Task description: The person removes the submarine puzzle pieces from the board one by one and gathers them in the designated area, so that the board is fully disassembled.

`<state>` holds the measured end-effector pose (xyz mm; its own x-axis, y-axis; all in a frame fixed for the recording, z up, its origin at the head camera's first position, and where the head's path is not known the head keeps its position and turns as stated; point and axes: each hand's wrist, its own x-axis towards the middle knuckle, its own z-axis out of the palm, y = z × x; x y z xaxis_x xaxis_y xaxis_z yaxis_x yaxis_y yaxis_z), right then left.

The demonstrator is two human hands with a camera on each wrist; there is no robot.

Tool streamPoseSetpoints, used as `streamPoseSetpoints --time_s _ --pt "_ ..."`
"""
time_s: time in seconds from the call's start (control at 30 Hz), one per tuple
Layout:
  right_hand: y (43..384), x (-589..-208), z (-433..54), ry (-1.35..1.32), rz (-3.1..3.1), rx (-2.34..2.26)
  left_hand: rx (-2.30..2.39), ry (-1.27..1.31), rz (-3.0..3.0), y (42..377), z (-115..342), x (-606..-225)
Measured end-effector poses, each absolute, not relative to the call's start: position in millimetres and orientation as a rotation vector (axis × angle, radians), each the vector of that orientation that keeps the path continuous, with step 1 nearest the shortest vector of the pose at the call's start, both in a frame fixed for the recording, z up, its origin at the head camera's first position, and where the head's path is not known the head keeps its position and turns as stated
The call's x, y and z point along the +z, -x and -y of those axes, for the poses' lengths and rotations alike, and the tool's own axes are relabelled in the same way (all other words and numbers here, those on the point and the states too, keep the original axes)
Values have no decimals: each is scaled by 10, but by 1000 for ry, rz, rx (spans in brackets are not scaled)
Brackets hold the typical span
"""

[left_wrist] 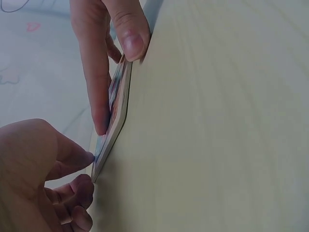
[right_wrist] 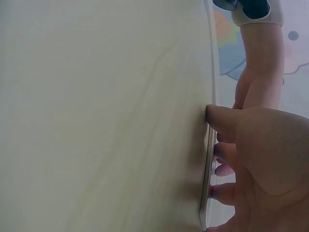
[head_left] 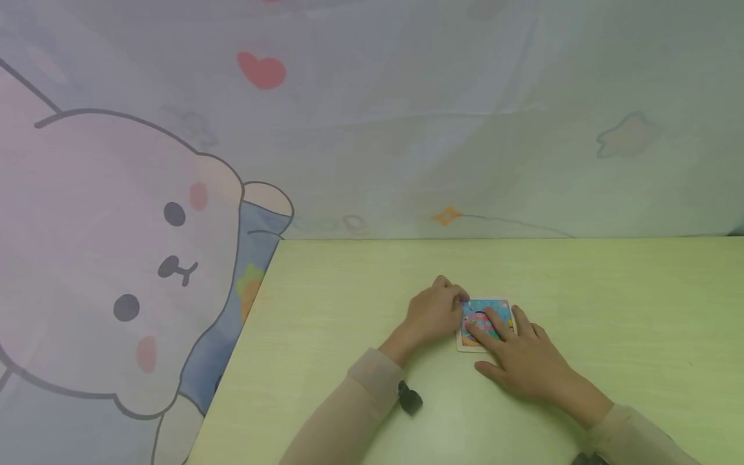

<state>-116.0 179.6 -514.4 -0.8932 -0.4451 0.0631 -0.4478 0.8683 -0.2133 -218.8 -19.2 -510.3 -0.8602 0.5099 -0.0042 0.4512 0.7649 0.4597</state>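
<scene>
A small square picture board (head_left: 479, 305) with a pale border and a blue, pink and orange picture lies on the table. At its upper left corner my left hand (head_left: 433, 316) has bent fingers. The left wrist view shows this hand (left_wrist: 29, 169) pinching the near corner of the board (left_wrist: 123, 99), one fingertip on the picture and curled fingers by the edge. My right hand (head_left: 531, 361) is spread over the right side, its extended fingertips resting on the picture. In the right wrist view its thumb (right_wrist: 222, 118) sits beside the board's thin edge (right_wrist: 206, 183).
The light yellow-green wooden table (head_left: 325, 310) extends to both sides of the hands. Behind it hangs a pale cloth (head_left: 407, 129) with a heart and stars, and a large cartoon bear (head_left: 174, 245) covers the left. A black device (head_left: 409, 397) sits at the left wrist.
</scene>
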Motion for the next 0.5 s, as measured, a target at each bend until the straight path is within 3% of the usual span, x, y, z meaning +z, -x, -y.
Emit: streamPoseSetpoints --time_s 0.5 --pt "1155 -5147 -1801 -722 3023 369 671 -830 -2880 2166 180 -5148"
